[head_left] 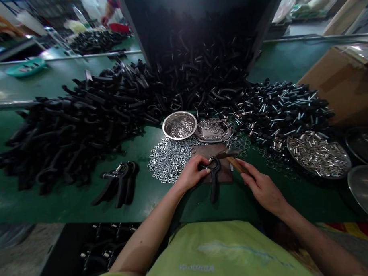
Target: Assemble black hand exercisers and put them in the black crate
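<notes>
My left hand [195,172] grips a black plastic spring clamp [214,181] by its upper part, over a flat brown plate [226,171]. The clamp's handle points toward me. My right hand [258,184] is closed around the wooden handle of a hammer [237,165]. The hammer's metal head [228,153] is just above and beside the clamp's top; I cannot tell whether they touch. Left of the plate lies a heap of small metal nuts [166,160]. Assembled black clamps [122,184] lie on the green table farther left.
Black clamp parts [89,113] are piled at left and back, below a dark chute [204,24]. A round steel bowl [179,125] and an oval tray [213,131] hold small metal parts. Black-headed screws [285,106], a bowl of pins [319,155] and a cardboard box [342,84] are at right.
</notes>
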Action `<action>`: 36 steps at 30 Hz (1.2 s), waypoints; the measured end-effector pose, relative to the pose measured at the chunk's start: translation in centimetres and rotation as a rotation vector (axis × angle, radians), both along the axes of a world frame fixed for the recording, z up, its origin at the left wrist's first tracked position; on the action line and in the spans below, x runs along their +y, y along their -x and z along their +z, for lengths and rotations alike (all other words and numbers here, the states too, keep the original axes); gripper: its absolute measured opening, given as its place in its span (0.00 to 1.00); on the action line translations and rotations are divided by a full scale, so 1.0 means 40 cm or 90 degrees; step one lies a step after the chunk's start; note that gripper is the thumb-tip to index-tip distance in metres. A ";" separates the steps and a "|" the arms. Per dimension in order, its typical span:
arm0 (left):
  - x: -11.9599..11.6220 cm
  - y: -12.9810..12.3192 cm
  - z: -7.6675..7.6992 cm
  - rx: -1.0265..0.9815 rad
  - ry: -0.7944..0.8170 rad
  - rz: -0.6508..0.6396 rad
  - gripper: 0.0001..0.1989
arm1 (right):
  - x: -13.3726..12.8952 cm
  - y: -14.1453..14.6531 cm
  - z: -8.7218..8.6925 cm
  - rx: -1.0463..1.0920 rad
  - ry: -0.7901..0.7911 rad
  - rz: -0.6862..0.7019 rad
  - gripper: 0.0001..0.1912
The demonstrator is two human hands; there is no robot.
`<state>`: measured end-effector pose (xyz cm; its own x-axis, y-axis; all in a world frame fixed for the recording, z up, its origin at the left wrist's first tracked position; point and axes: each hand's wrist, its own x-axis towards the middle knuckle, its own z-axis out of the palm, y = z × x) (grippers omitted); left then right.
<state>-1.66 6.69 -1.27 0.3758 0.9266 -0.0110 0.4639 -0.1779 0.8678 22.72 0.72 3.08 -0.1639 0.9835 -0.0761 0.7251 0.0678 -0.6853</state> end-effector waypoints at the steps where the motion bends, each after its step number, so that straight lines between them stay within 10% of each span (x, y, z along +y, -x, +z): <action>1: -0.004 0.001 -0.002 0.010 -0.014 0.002 0.12 | -0.001 0.002 -0.003 0.002 0.001 0.008 0.23; 7: -0.070 0.003 -0.002 0.097 -0.155 0.126 0.26 | -0.036 0.023 0.053 0.033 -0.079 0.047 0.22; 12: -0.133 0.001 -0.024 0.207 -0.154 0.173 0.12 | -0.076 0.027 0.036 0.011 -0.277 0.059 0.25; 17: -0.144 -0.001 -0.048 0.247 -0.164 0.134 0.05 | -0.039 0.045 0.030 -0.160 -0.155 0.180 0.24; 23: -0.145 -0.003 -0.043 0.249 -0.186 0.137 0.04 | -0.056 0.045 0.041 -0.166 -0.325 0.108 0.24; 27: -0.143 -0.004 -0.038 0.244 -0.180 0.117 0.03 | -0.040 0.056 0.009 -0.244 -0.121 0.192 0.25; 36: -0.140 -0.002 -0.036 0.250 -0.162 0.120 0.03 | -0.037 0.041 0.120 -0.010 -0.233 0.022 0.23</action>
